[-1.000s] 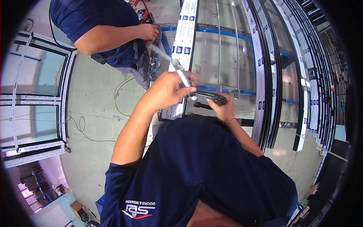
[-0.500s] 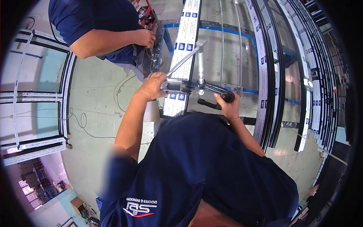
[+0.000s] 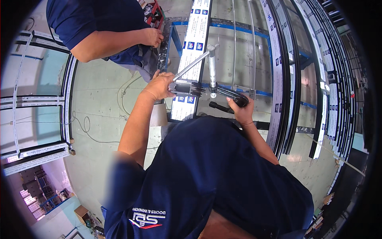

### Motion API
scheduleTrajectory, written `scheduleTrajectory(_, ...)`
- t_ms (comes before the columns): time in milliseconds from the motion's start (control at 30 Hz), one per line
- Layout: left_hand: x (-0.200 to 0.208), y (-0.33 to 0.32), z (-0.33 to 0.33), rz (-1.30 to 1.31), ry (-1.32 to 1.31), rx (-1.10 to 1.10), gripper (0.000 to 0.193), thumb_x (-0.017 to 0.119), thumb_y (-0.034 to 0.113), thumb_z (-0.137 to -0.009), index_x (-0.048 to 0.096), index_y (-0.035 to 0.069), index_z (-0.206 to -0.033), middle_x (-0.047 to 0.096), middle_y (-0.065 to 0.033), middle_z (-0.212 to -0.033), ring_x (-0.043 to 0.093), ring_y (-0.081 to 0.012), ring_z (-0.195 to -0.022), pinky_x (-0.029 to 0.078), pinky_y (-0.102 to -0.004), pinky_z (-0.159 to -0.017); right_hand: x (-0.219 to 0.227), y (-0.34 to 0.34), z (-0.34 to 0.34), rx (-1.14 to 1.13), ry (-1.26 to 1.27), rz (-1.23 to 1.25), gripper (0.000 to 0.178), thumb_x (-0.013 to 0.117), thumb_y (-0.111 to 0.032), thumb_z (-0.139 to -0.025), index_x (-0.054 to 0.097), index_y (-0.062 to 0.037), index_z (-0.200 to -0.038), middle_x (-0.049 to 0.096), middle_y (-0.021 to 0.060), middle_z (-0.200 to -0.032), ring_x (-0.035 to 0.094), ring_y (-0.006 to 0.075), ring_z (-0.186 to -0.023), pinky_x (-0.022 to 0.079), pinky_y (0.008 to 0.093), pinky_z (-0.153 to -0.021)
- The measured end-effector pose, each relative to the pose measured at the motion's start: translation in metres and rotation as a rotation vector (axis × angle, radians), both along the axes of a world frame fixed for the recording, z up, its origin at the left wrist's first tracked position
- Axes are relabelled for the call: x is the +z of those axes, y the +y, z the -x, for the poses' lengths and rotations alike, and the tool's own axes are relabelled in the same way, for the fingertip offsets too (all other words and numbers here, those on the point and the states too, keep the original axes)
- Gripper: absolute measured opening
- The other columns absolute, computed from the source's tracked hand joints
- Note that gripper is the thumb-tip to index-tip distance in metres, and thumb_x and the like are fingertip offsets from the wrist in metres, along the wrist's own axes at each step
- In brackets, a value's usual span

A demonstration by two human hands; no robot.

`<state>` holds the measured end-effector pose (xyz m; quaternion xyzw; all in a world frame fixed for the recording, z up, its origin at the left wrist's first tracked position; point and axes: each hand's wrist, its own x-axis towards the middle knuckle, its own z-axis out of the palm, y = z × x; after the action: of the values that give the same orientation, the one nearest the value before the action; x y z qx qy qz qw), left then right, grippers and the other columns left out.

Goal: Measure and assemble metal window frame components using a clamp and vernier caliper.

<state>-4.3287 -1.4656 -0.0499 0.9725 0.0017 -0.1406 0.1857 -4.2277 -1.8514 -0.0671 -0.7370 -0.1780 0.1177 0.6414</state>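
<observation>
From the head camera, looking down past your dark blue shirt, your left hand (image 3: 161,85) is closed around the short ribbed metal block (image 3: 186,88) at the near end of the white-filmed profile (image 3: 193,55), holding it against that end. Your right hand (image 3: 241,108) is wrapped over the black handle (image 3: 230,94) of the clamp tool, whose silver threaded rod (image 3: 212,71) stands up just beside the block, with a slim silver bar (image 3: 193,63) slanting from the rod's top down toward your left hand. Both hands are shut on what they hold; neither is spread. The profile runs away from you on a blue-framed stand (image 3: 173,36), and the far end of it passes out of view at the top. As far as this view shows, the block sits at the profile's end and the tool is in position over it, so the fitting looks begun; whether the block is fully seated or the clamp tightened cannot be told, since your hands cover the joint. I would judge the pressing or tightening itself as left to do. A co-worker's hand (image 3: 152,36) rests by the stand at the upper left, well apart from yours. Finished glazed frames (image 3: 38,99) lie on the floor to your left, and stacked dark frames (image 3: 302,71) lean at your right.
</observation>
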Motion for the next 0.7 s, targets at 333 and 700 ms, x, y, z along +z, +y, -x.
scheduleTrajectory(333, -0.008, 0.003, -0.003, 0.075, -0.010, -0.004, 0.075, 0.097, 0.028, -0.068, 0.067, 0.011, -0.135, 0.065, -0.0059, -0.129, 0.058, -0.0298, -0.135, 0.031, -0.0553, -0.128, 0.007, 0.004, 0.002, -0.003, -0.006, 0.025, 0.014, 0.088, -0.014, -0.087, 0.079, -0.0029, -0.089, 0.064, -0.0056, -0.075, 0.053, 0.0049, -0.071, 0.046, 0.0243, -0.067)
scheduleTrajectory(700, -0.004, -0.006, -0.002, 0.120, -0.029, 0.029, 0.066, 0.095, 0.025, -0.071, 0.072, 0.018, -0.132, 0.064, -0.0055, -0.129, 0.058, -0.0307, -0.134, 0.032, -0.0563, -0.127, -0.001, 0.002, 0.002, 0.000, 0.017, 0.024, 0.016, 0.088, -0.015, -0.088, 0.079, -0.0024, -0.090, 0.066, -0.0053, -0.076, 0.054, 0.0048, -0.072, 0.047, 0.0246, -0.067)
